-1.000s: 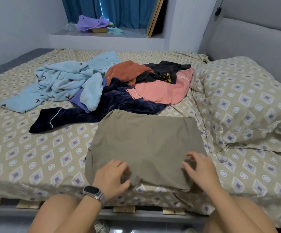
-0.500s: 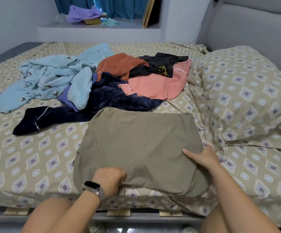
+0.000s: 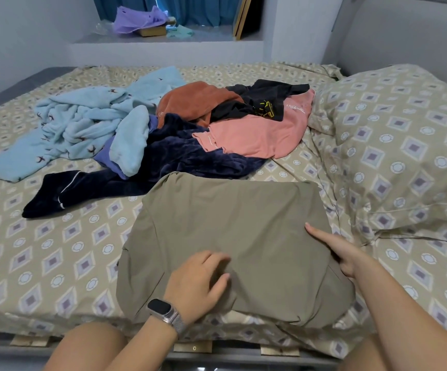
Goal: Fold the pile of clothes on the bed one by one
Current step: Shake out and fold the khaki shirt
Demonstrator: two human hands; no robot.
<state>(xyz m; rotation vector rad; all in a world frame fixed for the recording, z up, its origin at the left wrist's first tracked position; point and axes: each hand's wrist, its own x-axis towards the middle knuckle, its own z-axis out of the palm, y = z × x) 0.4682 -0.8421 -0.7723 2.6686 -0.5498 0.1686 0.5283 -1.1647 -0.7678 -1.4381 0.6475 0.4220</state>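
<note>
**Both hands on the olive garment at the bed's near edge**

The olive garment (image 3: 230, 236) is lying flat on the bed (image 3: 56, 250), its long axis running left to right, just in front of the person and nearer than the pile of clothes (image 3: 190, 135) behind it. The left hand (image 3: 198, 285) is resting on its near left part, fingers loosely spread, gripping nothing. The right hand (image 3: 342, 250) is lying at its right edge, forefinger pointing out; whether the lower fingers are holding cloth I cannot tell. Any next fold is probably turning on that right edge, which the right hand is nearer.
</note>
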